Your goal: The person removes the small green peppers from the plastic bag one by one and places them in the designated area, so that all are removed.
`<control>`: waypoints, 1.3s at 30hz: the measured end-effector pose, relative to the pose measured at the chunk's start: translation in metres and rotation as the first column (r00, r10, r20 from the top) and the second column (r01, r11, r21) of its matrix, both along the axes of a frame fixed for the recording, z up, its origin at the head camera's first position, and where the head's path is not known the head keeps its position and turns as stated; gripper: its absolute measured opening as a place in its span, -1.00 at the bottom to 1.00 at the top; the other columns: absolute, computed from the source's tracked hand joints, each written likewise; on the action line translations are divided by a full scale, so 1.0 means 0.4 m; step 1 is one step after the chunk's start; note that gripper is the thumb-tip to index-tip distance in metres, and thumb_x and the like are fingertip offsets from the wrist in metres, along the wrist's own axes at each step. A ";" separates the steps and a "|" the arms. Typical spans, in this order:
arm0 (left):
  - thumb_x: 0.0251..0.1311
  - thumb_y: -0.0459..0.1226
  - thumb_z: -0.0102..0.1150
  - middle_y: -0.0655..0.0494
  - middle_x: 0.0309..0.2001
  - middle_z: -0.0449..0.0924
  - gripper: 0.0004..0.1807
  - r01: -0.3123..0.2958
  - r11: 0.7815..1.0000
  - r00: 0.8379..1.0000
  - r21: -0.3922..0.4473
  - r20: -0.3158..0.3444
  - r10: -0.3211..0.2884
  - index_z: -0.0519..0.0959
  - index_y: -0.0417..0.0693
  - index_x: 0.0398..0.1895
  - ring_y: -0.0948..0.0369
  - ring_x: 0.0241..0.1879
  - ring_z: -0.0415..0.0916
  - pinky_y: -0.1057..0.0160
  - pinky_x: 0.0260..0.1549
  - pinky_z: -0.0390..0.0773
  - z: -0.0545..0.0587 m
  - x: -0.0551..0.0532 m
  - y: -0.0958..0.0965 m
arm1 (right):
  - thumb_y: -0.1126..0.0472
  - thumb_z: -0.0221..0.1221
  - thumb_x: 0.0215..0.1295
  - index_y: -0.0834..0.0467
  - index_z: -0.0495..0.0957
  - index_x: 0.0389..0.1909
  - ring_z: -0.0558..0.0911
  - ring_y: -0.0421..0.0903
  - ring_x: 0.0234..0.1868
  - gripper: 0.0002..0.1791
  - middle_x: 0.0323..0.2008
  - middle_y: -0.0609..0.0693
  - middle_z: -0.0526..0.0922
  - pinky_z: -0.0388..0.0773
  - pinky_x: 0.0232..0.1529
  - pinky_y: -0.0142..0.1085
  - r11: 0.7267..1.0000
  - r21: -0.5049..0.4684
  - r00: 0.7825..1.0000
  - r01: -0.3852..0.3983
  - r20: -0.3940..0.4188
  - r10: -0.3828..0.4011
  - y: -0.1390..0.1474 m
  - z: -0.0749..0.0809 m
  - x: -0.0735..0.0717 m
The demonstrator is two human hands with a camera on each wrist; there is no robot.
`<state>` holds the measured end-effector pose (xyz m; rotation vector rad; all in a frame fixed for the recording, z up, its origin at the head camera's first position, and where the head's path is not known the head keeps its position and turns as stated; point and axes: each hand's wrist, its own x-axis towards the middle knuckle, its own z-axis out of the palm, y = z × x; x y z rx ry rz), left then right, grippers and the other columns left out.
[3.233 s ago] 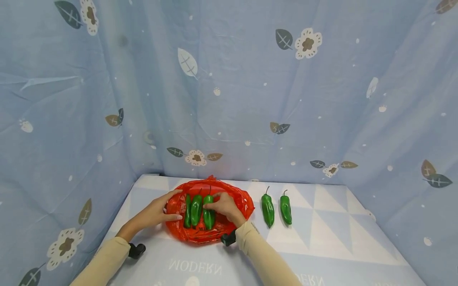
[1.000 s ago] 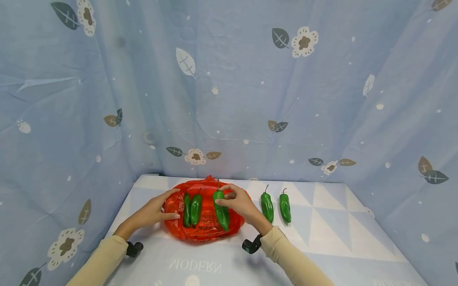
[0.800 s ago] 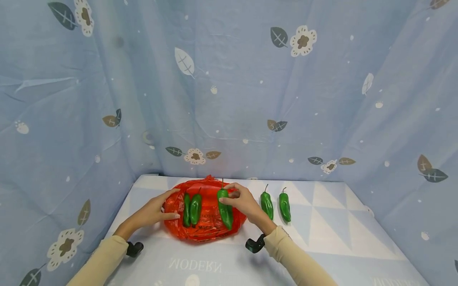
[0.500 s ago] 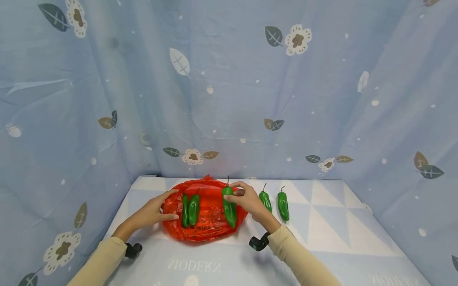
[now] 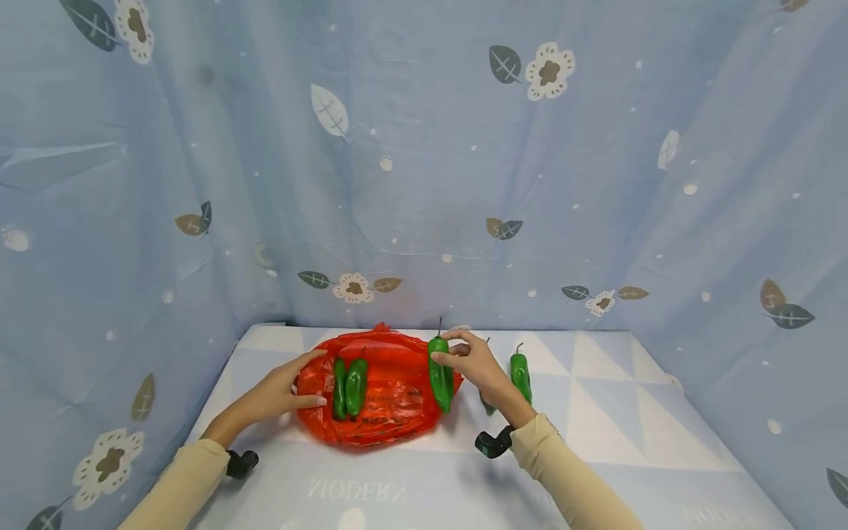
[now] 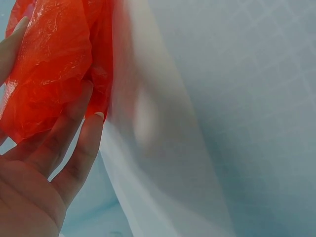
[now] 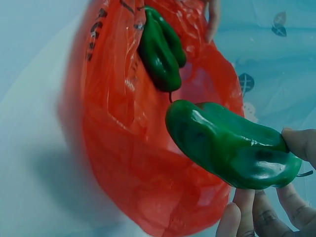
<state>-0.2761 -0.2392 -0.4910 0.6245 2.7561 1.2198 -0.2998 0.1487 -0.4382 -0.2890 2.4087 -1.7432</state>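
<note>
Between thumb and fingers, my right hand (image 5: pixel 472 361) pinches a green pepper (image 5: pixel 440 375) near its stem end, over the right rim of a red plastic bag (image 5: pixel 397 416). The right wrist view shows this glossy pepper (image 7: pixel 227 143) lying across the bag's mouth, thumb on one side and fingertips on the other. My left hand (image 5: pixel 285 386) holds the bag's left side, with the thumb over the rim; in the left wrist view its fingers curve round the crinkled plastic (image 6: pixel 54 64). Two more green peppers (image 5: pixel 355 386) lie side by side inside the bag, towards its left.
On the white and pale blue patterned cloth, right of the bag, lie two green peppers (image 5: pixel 520 373); one of these is mostly hidden behind my right hand. A blue curtain (image 5: pixel 424 184) with leaf and flower prints hangs behind and at both sides.
My right hand has lifted a pepper from among those in the bag and carried it right to the bag's right rim. My left hand has stayed at the bag's left side.
</note>
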 end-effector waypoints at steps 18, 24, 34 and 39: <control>-0.04 0.00 0.43 -0.10 0.36 0.25 -0.02 -0.005 1.000 0.999 -0.010 -0.033 0.004 0.14 0.05 0.45 -0.13 0.26 0.27 -0.19 0.10 0.41 0.001 0.011 -0.013 | -0.10 0.40 0.01 -0.09 0.50 0.04 0.58 -0.01 -0.15 -0.45 -0.18 0.03 0.66 0.52 -0.06 -0.02 0.996 0.015 0.997 0.083 0.012 -0.083 0.085 -0.030 -0.016; -0.04 0.02 0.42 -0.08 0.36 0.24 -0.02 -0.008 1.000 1.000 -0.009 -0.022 0.008 0.15 0.05 0.44 -0.13 0.28 0.25 -0.20 0.12 0.38 0.008 0.012 -0.008 | -0.05 0.40 0.04 -0.05 0.48 0.10 0.56 -0.04 -0.11 -0.42 -0.15 0.05 0.62 0.52 -0.02 -0.04 0.991 0.013 0.991 0.134 0.027 -0.135 0.120 -0.020 -0.012; -0.03 0.01 0.42 -0.09 0.36 0.25 -0.04 0.013 1.000 0.999 -0.017 -0.033 -0.013 0.15 0.06 0.44 -0.13 0.29 0.24 -0.21 0.14 0.35 0.001 0.006 0.004 | -0.06 0.39 0.05 -0.03 0.49 0.09 0.58 -0.02 -0.16 -0.44 -0.19 0.05 0.67 0.50 -0.04 -0.02 0.988 0.022 0.988 0.152 0.010 -0.153 0.184 -0.036 -0.010; -0.03 0.02 0.41 -0.09 0.35 0.26 -0.03 0.012 1.000 0.999 -0.017 -0.030 -0.013 0.15 0.05 0.44 -0.12 0.27 0.26 -0.20 0.13 0.36 0.001 0.005 0.008 | -0.12 0.39 0.01 -0.07 0.49 0.08 0.60 -0.03 -0.12 -0.42 -0.18 0.04 0.67 0.48 0.04 0.02 0.984 0.027 0.985 0.174 0.014 -0.175 0.219 -0.044 -0.006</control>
